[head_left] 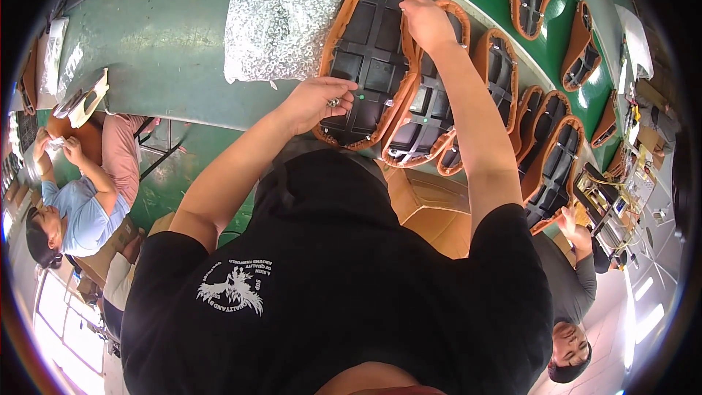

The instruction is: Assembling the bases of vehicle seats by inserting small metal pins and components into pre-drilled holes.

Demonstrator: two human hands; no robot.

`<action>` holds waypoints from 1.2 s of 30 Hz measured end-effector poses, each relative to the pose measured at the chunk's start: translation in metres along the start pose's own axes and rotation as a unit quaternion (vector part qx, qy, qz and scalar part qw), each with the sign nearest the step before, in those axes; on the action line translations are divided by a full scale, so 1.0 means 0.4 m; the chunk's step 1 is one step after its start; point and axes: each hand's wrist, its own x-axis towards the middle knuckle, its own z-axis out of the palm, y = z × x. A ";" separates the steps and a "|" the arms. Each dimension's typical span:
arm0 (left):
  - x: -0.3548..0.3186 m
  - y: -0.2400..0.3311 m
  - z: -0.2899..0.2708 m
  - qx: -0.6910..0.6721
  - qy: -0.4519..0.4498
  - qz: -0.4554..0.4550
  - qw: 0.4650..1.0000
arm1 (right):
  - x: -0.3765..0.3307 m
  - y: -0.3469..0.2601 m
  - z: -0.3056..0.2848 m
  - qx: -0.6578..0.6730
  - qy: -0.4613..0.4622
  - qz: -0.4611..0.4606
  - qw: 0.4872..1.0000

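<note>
An elongated panel with orange-brown upholstered edges and a black ribbed inner side (370,47) lies in front of me on the green table. Over its lower left part is my left hand (322,104), closed round a few small shiny metal pieces (334,102), its thumb and forefinger stretched toward a small green dot on the panel. At the panel's upper right edge, my right hand (430,23) is closed in a pinch; whatever its fingertips hold is too small to make out. A second such panel (428,113) lies partly under my right forearm.
Left of the panel lies a clear bag of small metal washers (281,29) on the table (161,36). More panels (556,164) line the table to the right. An open cardboard box (431,208) stands below. Co-workers sit at left (91,212) and lower right (570,292).
</note>
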 end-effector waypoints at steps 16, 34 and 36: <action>-0.013 0.026 0.021 -0.001 0.032 -0.002 0.999 | 0.037 -0.108 -0.081 -0.162 -0.132 0.116 0.971; 0.015 0.062 0.075 -0.020 0.063 0.077 0.995 | -0.142 -0.338 -0.134 0.225 -0.075 0.009 0.971; 0.019 0.068 0.067 -0.032 0.053 0.082 0.995 | -0.130 -0.332 -0.127 0.208 -0.095 0.001 0.973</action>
